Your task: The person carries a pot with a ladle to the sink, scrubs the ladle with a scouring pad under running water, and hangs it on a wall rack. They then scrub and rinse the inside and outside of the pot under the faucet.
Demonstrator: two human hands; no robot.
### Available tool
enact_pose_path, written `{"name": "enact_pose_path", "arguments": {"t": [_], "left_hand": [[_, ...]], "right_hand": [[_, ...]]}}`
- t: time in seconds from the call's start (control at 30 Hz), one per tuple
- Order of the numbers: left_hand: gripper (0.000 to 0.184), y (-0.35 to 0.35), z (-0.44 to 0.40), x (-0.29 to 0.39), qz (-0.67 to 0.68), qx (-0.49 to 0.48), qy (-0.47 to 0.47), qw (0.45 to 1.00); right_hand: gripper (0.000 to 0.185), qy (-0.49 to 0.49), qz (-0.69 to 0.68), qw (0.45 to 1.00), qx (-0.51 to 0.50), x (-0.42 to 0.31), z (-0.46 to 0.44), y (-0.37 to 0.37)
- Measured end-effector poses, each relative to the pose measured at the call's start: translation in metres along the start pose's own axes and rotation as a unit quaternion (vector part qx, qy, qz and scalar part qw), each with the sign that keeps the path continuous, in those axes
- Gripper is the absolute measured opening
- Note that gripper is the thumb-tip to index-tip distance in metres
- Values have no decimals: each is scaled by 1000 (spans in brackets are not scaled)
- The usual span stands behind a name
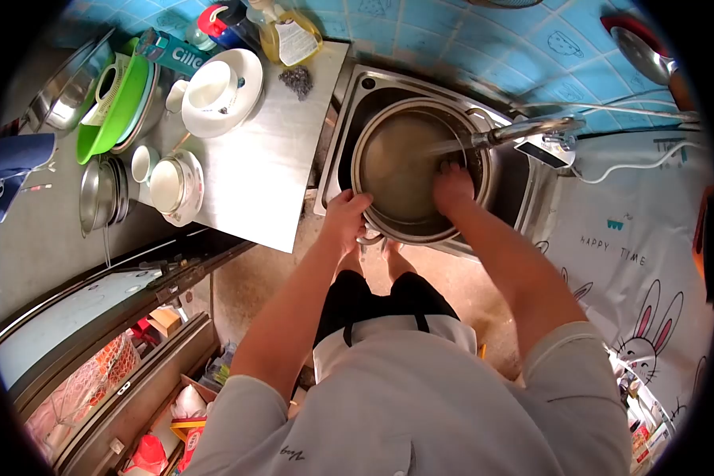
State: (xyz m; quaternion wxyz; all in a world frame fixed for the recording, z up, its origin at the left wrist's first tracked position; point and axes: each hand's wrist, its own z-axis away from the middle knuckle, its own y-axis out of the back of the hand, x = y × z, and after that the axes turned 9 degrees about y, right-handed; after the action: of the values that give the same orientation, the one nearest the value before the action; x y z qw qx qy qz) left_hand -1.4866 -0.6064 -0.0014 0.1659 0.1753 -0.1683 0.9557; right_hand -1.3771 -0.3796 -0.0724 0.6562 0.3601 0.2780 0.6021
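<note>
A large round metal pot [358,163] stands tilted slightly in the steel sink [371,79], holding cloudy brownish water. Water runs into it from the metal faucet [531,128] at its upper right. My left hand [347,216] grips the pot's rim at the lower left, thumb on top of the edge. My right hand [454,189] reaches inside the pot at the right, close to the stream; its fingertips are bent down into the water, and whether they hold anything is hidden.
Left of the sink, a metal counter [254,190] bears white bowls [212,86], a green basin [119,119], a cup [143,163] and bottles [289,36]. A wire scrubber [297,81] lies near the wall. A rabbit-print cover [611,214] spreads at the right.
</note>
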Motion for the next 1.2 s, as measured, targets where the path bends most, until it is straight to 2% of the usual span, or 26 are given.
{"name": "enact_pose_path", "arguments": {"t": [0.03,0.07,0.13,0.2,0.23,0.27,0.3,0.33,0.37,0.5,0.53,0.57,0.6,0.67,0.8,0.83,0.87,0.9,0.93,0.97,1.03,1.07,1.1,1.13,1.17,1.2], "left_hand": [[13,-2,-2,4,3,8,-4,1000],[13,-1,-3,5,1,11,-2,1000],[12,2,-4,3,24,11,-1,1000],[12,6,-4,2,11,11,3,1000],[11,7,-5,3,1,12,0,1000],[13,7,-5,2,1,16,-2,1000],[13,7,-5,2,0,17,-2,1000],[15,5,-5,2,5,18,-1,1000],[17,5,-6,2,11,20,0,1000],[20,3,-3,6,9,34,-4,999],[20,4,-2,6,7,46,-9,999],[19,4,-2,6,6,57,-15,998],[19,5,-3,6,8,56,-15,998],[18,8,-4,3,-12,67,-19,997],[17,2,-5,5,-19,51,-21,998],[17,2,-7,6,-15,49,-22,998],[16,4,-8,8,-11,50,-23,998],[16,5,-8,8,-12,53,-24,998],[17,6,-8,8,-23,61,-18,998],[17,5,-9,10,-36,66,-14,997],[17,0,-10,13,-22,56,3,998],[18,-1,-10,16,-5,48,18,999],[18,-1,-11,17,-6,50,15,999],[17,-3,-13,18,-6,38,32,999],[17,-3,-16,20,-7,27,47,999],[16,-3,-16,23,-3,13,61,998]], "right_hand": [[25,-62,10,995,71,-3,-14,-10],[25,-60,7,996,70,-10,-24,-22],[27,-91,-204,975,12,-33,-33,-34],[23,10,-194,980,-35,-50,-33,-27],[23,10,-193,981,-34,-56,-45,-26],[23,-20,-372,925,-77,-62,-60,-24],[23,-48,-537,834,-117,-68,-68,-17],[23,-48,-539,833,-117,-73,-70,-12],[26,-39,-600,793,-96,-78,-71,-8],[40,-4,-808,588,-13,-87,-49,36],[40,-5,-809,588,-13,-79,-32,46],[38,98,-655,747,-58,-63,-9,53],[36,196,-459,861,-98,-46,4,55],[38,179,-220,939,-196,-21,13,47],[37,156,-161,948,-226,-34,-1,30],[34,152,-330,925,-113,-47,0,14],[31,145,-484,863,5,-55,-2,7],[31,147,-485,862,5,-50,-4,8],[30,160,-341,923,-82,-36,-3,11],[29,166,-185,955,-163,-20,-4,15],[25,74,-108,980,-149,3,-4,28],[25,74,-108,981,-145,9,-20,14],[23,-30,-130,991,-23,8,-44,-14],[21,-135,-150,974,99,5,-68,-34],[21,-133,-153,974,104,2,-90,-42],[20,-164,-116,957,210,-5,-110,-47]]}}
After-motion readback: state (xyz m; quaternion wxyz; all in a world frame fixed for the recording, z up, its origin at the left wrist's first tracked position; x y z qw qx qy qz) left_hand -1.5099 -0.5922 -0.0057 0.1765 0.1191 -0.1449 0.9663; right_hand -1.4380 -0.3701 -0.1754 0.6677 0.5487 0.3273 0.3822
